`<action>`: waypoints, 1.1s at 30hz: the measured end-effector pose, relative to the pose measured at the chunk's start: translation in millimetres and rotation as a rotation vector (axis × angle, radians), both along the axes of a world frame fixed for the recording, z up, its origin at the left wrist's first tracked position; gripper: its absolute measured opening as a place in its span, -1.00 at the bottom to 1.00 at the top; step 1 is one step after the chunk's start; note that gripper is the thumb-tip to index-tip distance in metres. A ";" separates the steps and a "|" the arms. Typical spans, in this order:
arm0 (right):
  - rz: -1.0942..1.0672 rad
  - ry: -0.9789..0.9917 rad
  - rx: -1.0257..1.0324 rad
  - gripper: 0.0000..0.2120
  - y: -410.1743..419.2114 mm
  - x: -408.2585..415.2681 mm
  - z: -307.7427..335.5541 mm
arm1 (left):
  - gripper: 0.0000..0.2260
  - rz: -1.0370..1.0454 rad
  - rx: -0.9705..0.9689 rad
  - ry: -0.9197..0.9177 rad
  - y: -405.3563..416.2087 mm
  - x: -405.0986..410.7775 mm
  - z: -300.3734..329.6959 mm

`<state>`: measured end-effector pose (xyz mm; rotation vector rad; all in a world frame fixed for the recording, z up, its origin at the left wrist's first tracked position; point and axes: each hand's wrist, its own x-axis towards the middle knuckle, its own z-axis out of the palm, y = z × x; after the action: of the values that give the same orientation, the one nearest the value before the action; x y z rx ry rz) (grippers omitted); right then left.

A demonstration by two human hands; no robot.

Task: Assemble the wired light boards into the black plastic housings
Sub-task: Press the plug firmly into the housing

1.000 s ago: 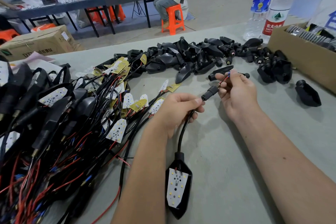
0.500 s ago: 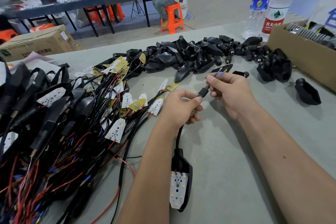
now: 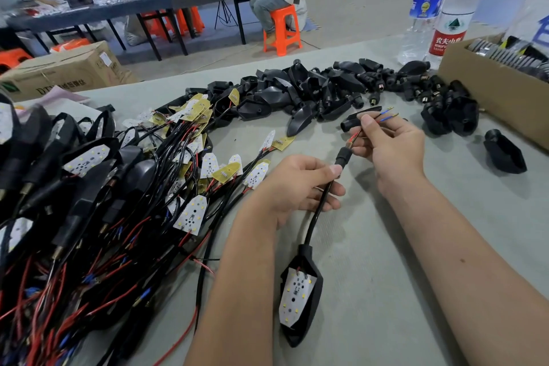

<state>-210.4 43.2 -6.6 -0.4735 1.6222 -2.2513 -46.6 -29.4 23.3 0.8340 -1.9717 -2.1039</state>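
The left hand [image 3: 300,184] grips the black stem [image 3: 319,211] of a black housing [image 3: 303,327], its fingers curled round the stem just below the collar [image 3: 343,155]. A white light board [image 3: 295,297] sits inside the housing, which hangs low over the grey bench [image 3: 386,261]. The right hand [image 3: 392,148] pinches the wires [image 3: 383,117] emerging from the collar between thumb and curled fingers; the blue-sleeved tips project beyond them. Loose housings [image 3: 297,92] lie heaped at the far side, wired boards [image 3: 193,214] at left. 2 water bottles [image 3: 448,9] stand beside a cardboard box [image 3: 487,89].
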 end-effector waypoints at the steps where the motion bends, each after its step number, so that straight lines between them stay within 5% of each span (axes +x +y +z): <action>1: 0.000 0.013 0.002 -0.90 -0.4 1.2 0.0 | -0.88 0.002 0.001 0.001 -1.6 1.5 0.0; 7: 0.024 -0.078 -0.085 -0.89 -4.5 6.2 3.0 | -0.94 0.132 -0.014 0.065 -9.4 6.0 2.1; 14: 0.327 -0.074 0.001 -0.92 -6.3 11.7 3.9 | -0.93 0.243 -0.032 0.116 -8.7 4.0 -2.3; 19: 0.218 -0.083 -0.016 -0.90 -3.8 11.6 3.7 | -0.84 0.245 0.018 0.101 -12.8 9.9 -2.3; 25: 0.194 0.089 0.078 -0.86 -1.9 14.3 5.9 | -0.98 0.242 -0.039 0.114 -17.5 14.0 -1.6; 33: 0.139 0.073 0.040 -0.84 -1.3 15.2 5.9 | -0.88 0.366 -0.278 0.114 -25.3 10.8 -9.2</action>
<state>-195.2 41.9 -0.7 -0.6437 1.6133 -2.1189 -35.8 -54.7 14.1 0.9135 -1.8297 -1.5971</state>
